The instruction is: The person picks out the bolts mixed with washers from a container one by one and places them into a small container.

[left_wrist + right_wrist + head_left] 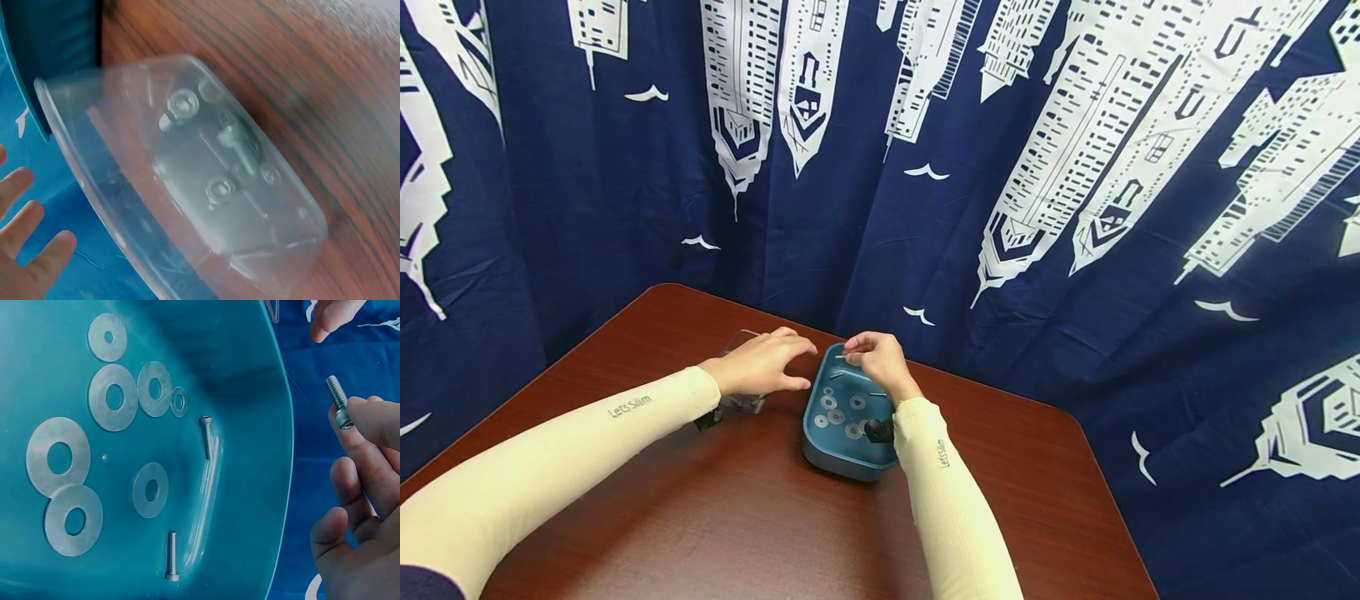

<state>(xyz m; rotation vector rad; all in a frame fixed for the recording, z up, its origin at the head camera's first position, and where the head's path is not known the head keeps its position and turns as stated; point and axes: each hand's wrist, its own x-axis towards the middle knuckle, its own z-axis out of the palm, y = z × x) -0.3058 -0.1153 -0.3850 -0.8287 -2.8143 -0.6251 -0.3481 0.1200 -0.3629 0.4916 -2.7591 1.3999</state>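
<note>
Right grip (876, 364) pinches a bolt (337, 394) by the blue bin (842, 464), near the table's far edge (985, 395); I hold my left grip (762, 365) spread, empty, beside a clear box (190, 190).

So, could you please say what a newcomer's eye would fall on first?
Probably the curtain behind the table, its white buildings hanging upside down. Next comes the blue bin on the table, with washers and two bolts inside. Then another bolt, pinched in the right grip near the bin's far end.
</note>
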